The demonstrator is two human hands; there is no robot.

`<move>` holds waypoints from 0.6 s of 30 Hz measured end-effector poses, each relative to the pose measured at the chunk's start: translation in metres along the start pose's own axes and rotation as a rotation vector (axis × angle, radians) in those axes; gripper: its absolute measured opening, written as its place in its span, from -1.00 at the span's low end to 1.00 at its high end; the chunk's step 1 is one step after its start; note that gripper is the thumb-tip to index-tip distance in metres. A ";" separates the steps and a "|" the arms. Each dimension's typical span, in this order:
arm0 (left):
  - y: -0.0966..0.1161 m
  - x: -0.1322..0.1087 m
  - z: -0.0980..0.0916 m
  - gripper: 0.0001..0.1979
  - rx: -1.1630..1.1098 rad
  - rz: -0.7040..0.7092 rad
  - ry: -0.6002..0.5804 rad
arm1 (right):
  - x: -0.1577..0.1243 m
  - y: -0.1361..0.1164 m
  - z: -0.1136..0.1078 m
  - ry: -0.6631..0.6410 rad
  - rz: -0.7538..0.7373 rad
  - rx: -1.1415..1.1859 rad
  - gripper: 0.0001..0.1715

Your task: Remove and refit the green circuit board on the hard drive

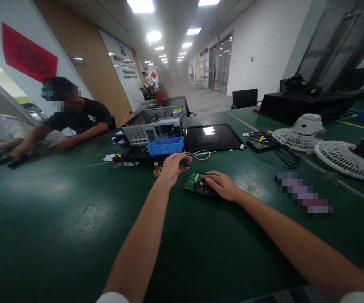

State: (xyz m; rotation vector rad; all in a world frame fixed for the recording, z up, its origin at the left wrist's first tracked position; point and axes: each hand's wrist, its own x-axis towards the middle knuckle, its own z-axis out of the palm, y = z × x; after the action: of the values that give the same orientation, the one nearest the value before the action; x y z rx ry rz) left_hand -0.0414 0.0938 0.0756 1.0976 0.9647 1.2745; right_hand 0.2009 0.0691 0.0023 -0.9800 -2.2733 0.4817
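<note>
A hard drive (197,185) with its green circuit board facing up lies on the green table (75,219) in front of me. My right hand (221,185) rests flat on its right side, fingers stretched over the board. My left hand (171,167) hovers just left of the drive, fingers closed around a dark tool handle (184,161), probably a screwdriver, pointing down toward the drive.
Behind the drive stand a blue bin (165,146), an open computer case (153,126) and a black panel (212,137). White fan parts (298,134) and cables lie at the right. People (75,115) work at the table's left end.
</note>
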 end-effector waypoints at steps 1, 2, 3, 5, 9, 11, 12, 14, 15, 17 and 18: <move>0.001 -0.001 0.001 -0.73 0.006 0.003 -0.004 | 0.000 0.000 0.000 -0.001 0.002 0.001 -0.44; 0.002 -0.002 0.001 -0.73 0.013 0.005 -0.007 | 0.000 0.000 0.000 -0.002 0.003 0.001 -0.44; 0.003 -0.003 0.002 -0.73 0.023 0.009 -0.008 | 0.000 0.000 0.000 -0.003 0.003 0.000 -0.44; 0.004 -0.004 0.004 -0.73 0.054 0.023 0.004 | 0.001 0.000 0.000 -0.002 -0.003 -0.004 -0.44; 0.006 -0.004 0.004 -0.71 0.120 0.050 0.055 | 0.001 0.000 0.000 0.006 -0.010 -0.008 -0.44; 0.004 -0.003 0.004 -0.72 0.102 0.044 0.056 | 0.001 0.000 0.000 0.005 -0.013 -0.008 -0.44; 0.004 -0.003 0.003 -0.72 0.079 0.037 0.051 | 0.001 0.000 0.000 0.005 -0.014 -0.007 -0.45; 0.001 -0.001 0.003 -0.73 0.019 0.021 0.039 | 0.000 0.000 0.000 0.005 -0.012 -0.006 -0.45; 0.000 -0.001 0.004 -0.73 -0.014 0.014 0.032 | 0.000 0.000 0.000 0.005 -0.008 -0.006 -0.44; -0.002 0.000 0.004 -0.74 -0.071 0.004 0.017 | 0.001 -0.001 -0.001 0.001 0.002 -0.007 -0.44; -0.003 0.001 0.005 -0.74 -0.090 0.002 0.011 | 0.001 -0.001 -0.001 -0.001 0.006 -0.008 -0.44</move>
State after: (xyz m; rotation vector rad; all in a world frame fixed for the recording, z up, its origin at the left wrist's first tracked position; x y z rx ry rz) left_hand -0.0361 0.0941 0.0739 1.0234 0.9062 1.3144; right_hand 0.2006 0.0688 0.0040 -0.9912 -2.2751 0.4765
